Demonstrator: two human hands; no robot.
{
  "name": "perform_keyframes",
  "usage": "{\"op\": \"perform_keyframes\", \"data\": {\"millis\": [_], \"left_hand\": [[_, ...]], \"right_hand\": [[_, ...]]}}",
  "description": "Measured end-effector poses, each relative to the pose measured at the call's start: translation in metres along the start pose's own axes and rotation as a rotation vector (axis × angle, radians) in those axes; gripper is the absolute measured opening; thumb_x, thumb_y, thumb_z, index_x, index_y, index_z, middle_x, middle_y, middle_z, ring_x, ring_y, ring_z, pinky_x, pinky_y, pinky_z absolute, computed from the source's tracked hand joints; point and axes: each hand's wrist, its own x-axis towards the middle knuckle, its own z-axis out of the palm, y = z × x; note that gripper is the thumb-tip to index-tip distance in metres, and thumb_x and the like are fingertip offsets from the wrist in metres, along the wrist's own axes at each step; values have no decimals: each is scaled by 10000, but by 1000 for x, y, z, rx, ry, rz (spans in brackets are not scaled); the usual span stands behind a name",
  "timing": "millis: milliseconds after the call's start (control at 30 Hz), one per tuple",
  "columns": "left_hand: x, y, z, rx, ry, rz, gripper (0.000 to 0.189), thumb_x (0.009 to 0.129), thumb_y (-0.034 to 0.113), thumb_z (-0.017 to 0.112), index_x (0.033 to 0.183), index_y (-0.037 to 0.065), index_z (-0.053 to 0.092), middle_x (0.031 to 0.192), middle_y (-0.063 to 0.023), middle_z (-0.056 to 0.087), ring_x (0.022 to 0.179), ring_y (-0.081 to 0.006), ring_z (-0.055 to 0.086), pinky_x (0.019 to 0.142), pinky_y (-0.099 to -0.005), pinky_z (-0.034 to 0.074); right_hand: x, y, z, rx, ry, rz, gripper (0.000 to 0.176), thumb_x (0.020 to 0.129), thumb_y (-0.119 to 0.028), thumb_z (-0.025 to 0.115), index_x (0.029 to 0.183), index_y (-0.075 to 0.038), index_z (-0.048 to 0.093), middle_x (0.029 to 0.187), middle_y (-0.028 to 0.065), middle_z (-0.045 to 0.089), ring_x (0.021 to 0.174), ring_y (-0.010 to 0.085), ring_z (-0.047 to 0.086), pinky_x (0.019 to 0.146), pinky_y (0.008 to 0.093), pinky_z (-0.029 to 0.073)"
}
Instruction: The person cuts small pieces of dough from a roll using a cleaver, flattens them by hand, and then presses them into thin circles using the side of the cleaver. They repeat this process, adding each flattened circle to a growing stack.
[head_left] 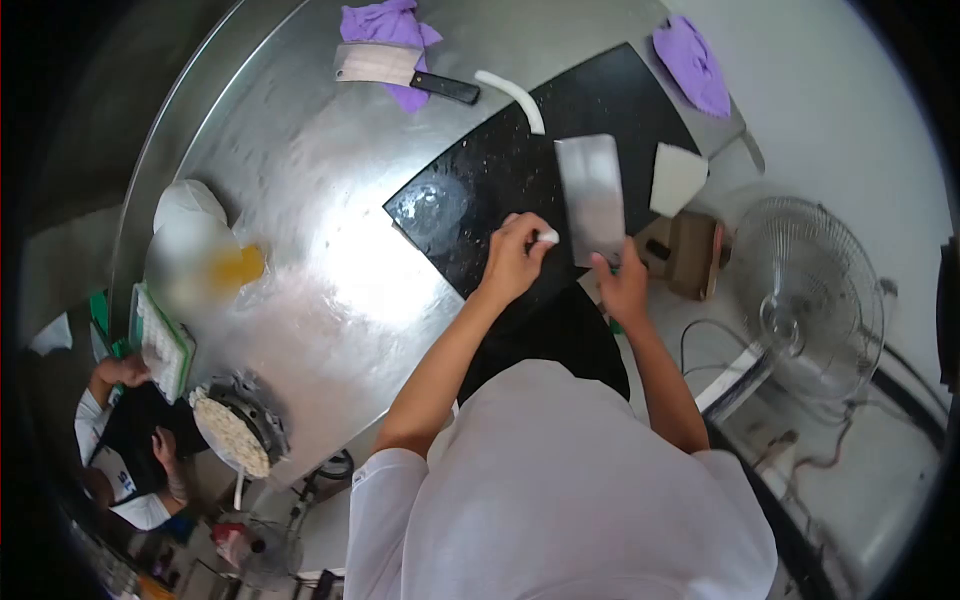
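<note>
My left hand point(515, 257) is closed around a small white lump point(548, 237) that looks like dough, just above the black board point(480, 175). My right hand point(622, 288) grips a broad-bladed cleaver point(593, 190) near its base, with the handle mostly hidden in the palm. The blade lies over the board, to the right of my left hand and apart from it. A curved white dough strip point(514, 98) rests across the board's far edge. White specks dot the black surface.
Beyond the board, a second cleaver point(380, 65) lies on a purple cloth point(385, 22). Another purple cloth point(692, 68), a white flat piece point(678, 180), a cardboard box point(695, 255) and a fan point(800, 300) are rightward. At left, a co-worker point(130, 440) holds a tray point(160, 345) beside a filled pan point(232, 432).
</note>
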Motion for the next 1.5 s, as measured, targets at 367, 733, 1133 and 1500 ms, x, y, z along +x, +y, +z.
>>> {"op": "perform_keyframes", "data": {"millis": [367,733,1133,1500], "left_hand": [[27,3,47,1047,-677,-13,228,835,95,725,1058,137,751,1310,-115,528,1207,-331,557,926,-468,536],[52,15,51,867,-980,-178,586,616,289,901,1130,105,691,1333,-186,490,1253,-417,499,1070,-515,452],[23,-6,91,858,-385,136,1147,600,678,788,1572,248,356,1681,-154,168,1565,-369,81,1191,-693,6],[26,-16,84,726,-516,277,997,628,698,767,1460,203,528,1633,-138,313,1520,-360,252,1160,-719,124]], "right_hand": [[-158,26,20,221,361,541,339,931,-173,729,1176,8,580,974,195,685,929,312,696,821,388,524],[-127,68,-30,283,340,297,343,915,-203,749,1121,34,610,938,158,705,825,227,691,784,361,529],[25,131,-90,872,420,64,416,976,-392,671,1099,1,612,833,34,622,576,85,538,504,244,447],[97,143,-84,365,418,408,564,967,-477,660,960,88,649,833,205,699,751,329,647,742,425,500]]}}
